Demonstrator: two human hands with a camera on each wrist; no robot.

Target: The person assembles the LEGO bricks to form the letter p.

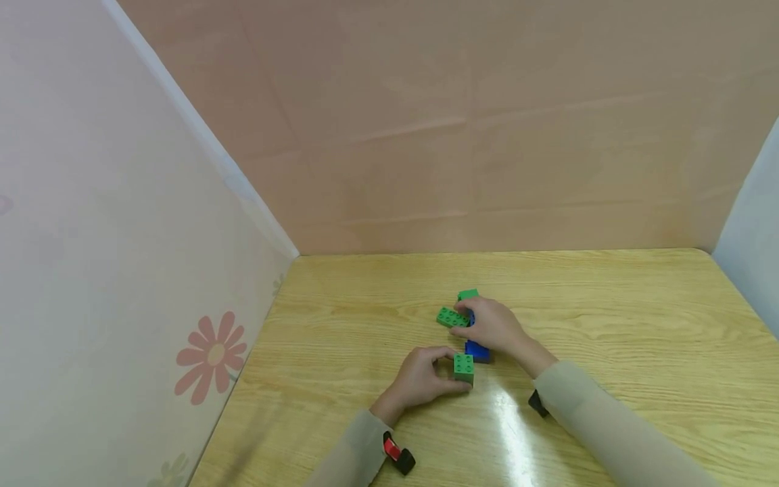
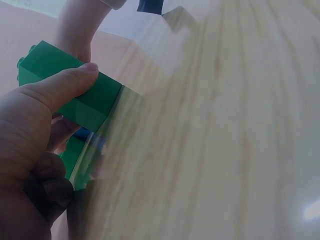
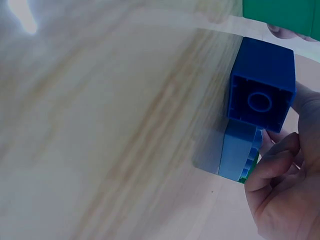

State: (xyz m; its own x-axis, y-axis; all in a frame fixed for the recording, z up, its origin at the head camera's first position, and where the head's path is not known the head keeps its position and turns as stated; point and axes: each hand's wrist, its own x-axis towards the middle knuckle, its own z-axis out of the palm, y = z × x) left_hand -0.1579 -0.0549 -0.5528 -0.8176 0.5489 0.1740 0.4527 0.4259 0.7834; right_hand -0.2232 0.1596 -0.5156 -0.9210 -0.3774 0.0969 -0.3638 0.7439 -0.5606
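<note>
My left hand (image 1: 420,377) pinches a green studded building block (image 1: 464,368) between thumb and fingers, near the table's middle. In the left wrist view the thumb presses along that block's side (image 2: 92,102). Further back, my right hand (image 1: 494,326) has its thumb and index finger around the right end of a flat green brick (image 1: 450,317). Beneath that hand sits a blue block (image 1: 477,352), its hollow underside facing the right wrist camera. Beside it is a lighter-looking blue brick (image 3: 236,150) with studs, partly covered by the fingers.
Another green block (image 1: 468,294) sits just behind the right hand. The wooden table (image 1: 639,325) meets a brownish wall sheet (image 1: 487,169) at the back and a white flowered wall (image 1: 122,237) at the left.
</note>
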